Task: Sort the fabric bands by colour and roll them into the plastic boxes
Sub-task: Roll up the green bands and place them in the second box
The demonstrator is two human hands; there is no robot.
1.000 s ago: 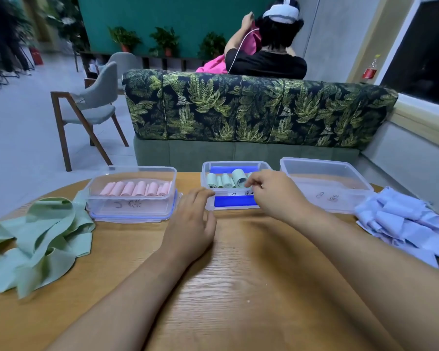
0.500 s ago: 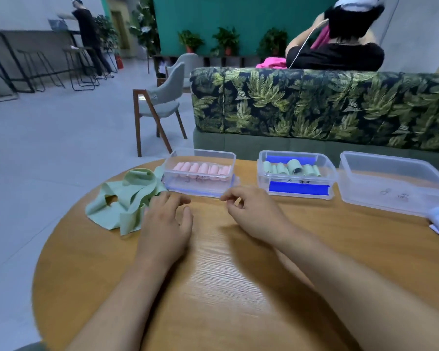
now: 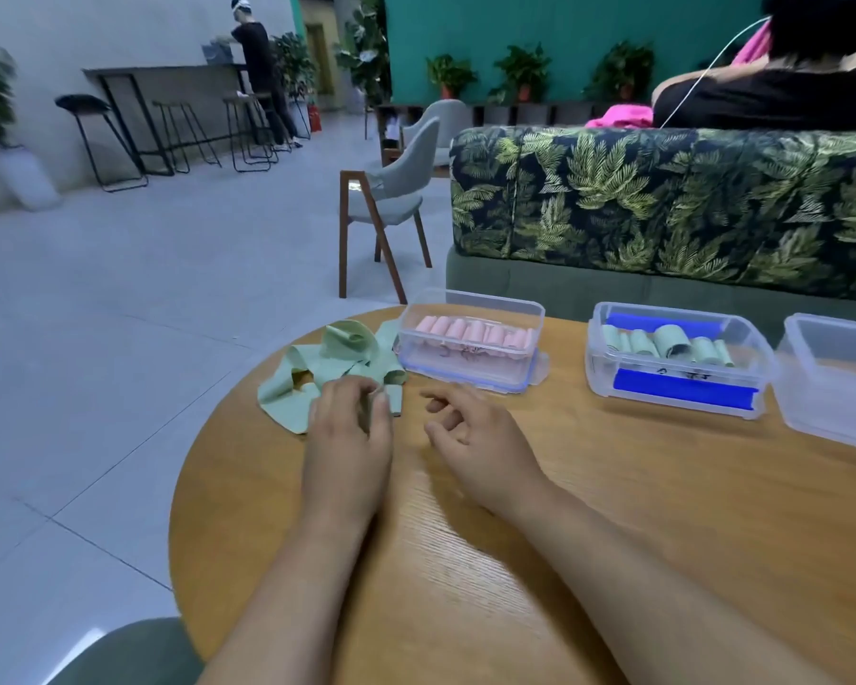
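A heap of loose green fabric bands (image 3: 324,370) lies at the round table's far left edge. My left hand (image 3: 349,437) rests on the heap's near side, with thumb and fingers pinched on the end of one green band. My right hand (image 3: 483,437) hovers just to the right of it, fingers loosely curled and holding nothing. Behind the hands stands a clear plastic box (image 3: 465,375) with several pink rolls (image 3: 475,333). To its right, a second clear box (image 3: 598,368) with blue labels holds several green rolls (image 3: 668,341). A third clear box (image 3: 831,388) at the right edge looks empty.
The wooden table (image 3: 663,526) drops off to the tiled floor on the left. A leaf-patterned sofa (image 3: 663,205) stands behind the boxes with a person seated beyond it. A grey chair (image 3: 391,190) is to its left. Another person stands at a far counter.
The view has swung left. My right hand has left the green-roll box and come to the table's middle. My left hand has moved left onto the green heap and pinched a band.
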